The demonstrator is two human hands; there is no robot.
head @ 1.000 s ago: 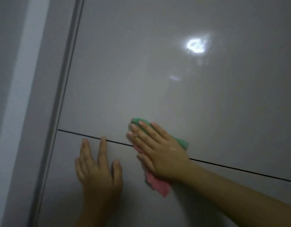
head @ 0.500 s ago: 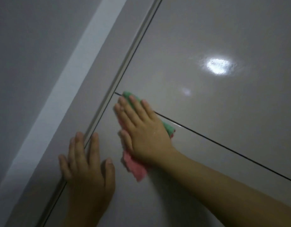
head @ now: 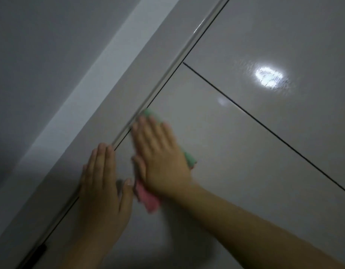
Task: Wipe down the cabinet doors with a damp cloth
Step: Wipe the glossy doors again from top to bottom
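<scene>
Right hand flat on the cloth, fingers straight and close together, palm pressing the cloth against the lower cabinet door; not curled round it, not pinching. Cloth is mostly hidden under that hand: a green part shows past the fingertips and along the hand's right side, a pink part sticks out below the heel of the hand. Green tip sits right at the door's left edge, touching or just short of the vertical trim strip; can't tell which, that spot is motion-blurred. Left hand is bare, spread flat on the same lower door just beside the right hand, fingers straight and together, thumb splayed out toward the pink end of the cloth, close to it; contact unclear. Left fingertips reach the trim strip at the door edge. Thin dark horizontal gap separates the lower door from the upper cabinet door; both hands and the cloth are below it. Glossy grey door faces, bright light reflection on the upper door, with faint streaks around it. Grey wall left of the trim. Small dark fitting at the bottom of the strip, too dim to identify.
</scene>
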